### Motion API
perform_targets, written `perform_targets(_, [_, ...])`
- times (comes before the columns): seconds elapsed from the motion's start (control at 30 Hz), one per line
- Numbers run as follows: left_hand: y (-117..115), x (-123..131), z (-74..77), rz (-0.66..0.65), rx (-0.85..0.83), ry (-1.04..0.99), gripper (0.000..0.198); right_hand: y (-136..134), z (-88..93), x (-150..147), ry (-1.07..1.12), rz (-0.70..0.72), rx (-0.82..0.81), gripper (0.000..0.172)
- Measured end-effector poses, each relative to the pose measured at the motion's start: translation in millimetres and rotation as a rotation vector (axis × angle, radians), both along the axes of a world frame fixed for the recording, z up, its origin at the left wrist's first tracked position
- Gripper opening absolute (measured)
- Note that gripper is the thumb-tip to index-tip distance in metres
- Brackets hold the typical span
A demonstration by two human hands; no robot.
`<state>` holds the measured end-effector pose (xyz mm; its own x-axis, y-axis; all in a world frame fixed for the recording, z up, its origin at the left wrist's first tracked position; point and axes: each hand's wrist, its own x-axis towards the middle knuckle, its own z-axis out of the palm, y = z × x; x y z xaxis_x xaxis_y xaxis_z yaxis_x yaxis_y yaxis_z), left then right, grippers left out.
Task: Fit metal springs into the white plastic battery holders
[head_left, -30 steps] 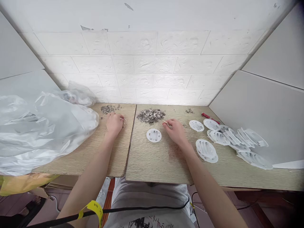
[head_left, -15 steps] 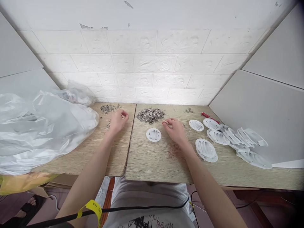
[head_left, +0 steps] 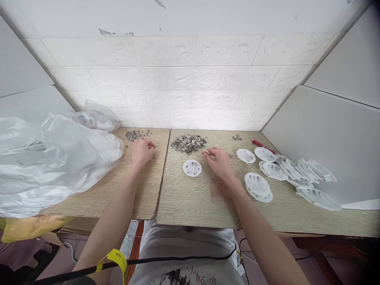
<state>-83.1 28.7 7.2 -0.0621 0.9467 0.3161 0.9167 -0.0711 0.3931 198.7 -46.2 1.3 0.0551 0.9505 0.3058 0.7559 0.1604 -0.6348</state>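
Observation:
My left hand (head_left: 141, 152) rests on the left wooden board with its fingers curled over a few small metal bits beside a small pile of metal parts (head_left: 134, 135). My right hand (head_left: 218, 161) lies on the right board, fingers pinched on a thin stick-like tool that points left toward the big pile of metal parts (head_left: 188, 143). A round white plastic battery holder (head_left: 192, 168) lies flat between my hands, just left of my right hand.
Several white round holders (head_left: 286, 171) are spread and stacked at the right, with one (head_left: 257, 186) near my right forearm. A red-handled tool (head_left: 260, 145) lies at the back right. A large clear plastic bag (head_left: 50, 158) covers the left. White panels wall both sides.
My left hand slid right and back again over the small metal bits, fingers curling. My right hand stayed almost still with the thin tool.

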Motion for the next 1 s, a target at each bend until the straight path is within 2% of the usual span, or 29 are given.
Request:
perform_targets(0.13, [-5, 0, 6.0, -0.007, -0.046, 0.083, 0.018, 0, 0.4, 0, 0.001, -0.003, 0.000, 0.023])
perform_targets(0.3, [-7, -2, 8.4, -0.043, -0.155, 0.095, 0.030, -1, 1.6, -1, -0.023, 0.002, 0.013, 0.026])
perform_targets(0.4, [-7, -4, 7.5, -0.036, -0.185, 0.071, 0.030, -1, 1.6, -1, -0.030, 0.003, 0.011, 0.026])
perform_targets(0.5, [-5, -4, 5.4, -0.008, -0.168, 0.057, 0.026, -1, 1.1, -1, -0.031, 0.000, 0.006, 0.025])
perform_targets(0.77, [1, -8, -4.4, -0.037, -0.077, 0.003, 0.020, -1, 0.4, -1, -0.034, 0.005, 0.009, 0.025])
perform_targets(0.9, [-1, -5, 1.7, 0.001, -0.027, -0.060, 0.021, -1, -0.3, 0, -0.028, 0.010, 0.019, 0.026])
perform_targets(1.0, [-3, -1, 9.3, -0.020, 0.023, -0.205, 0.022, -1, 0.4, -1, -0.019, 0.012, 0.006, 0.027])
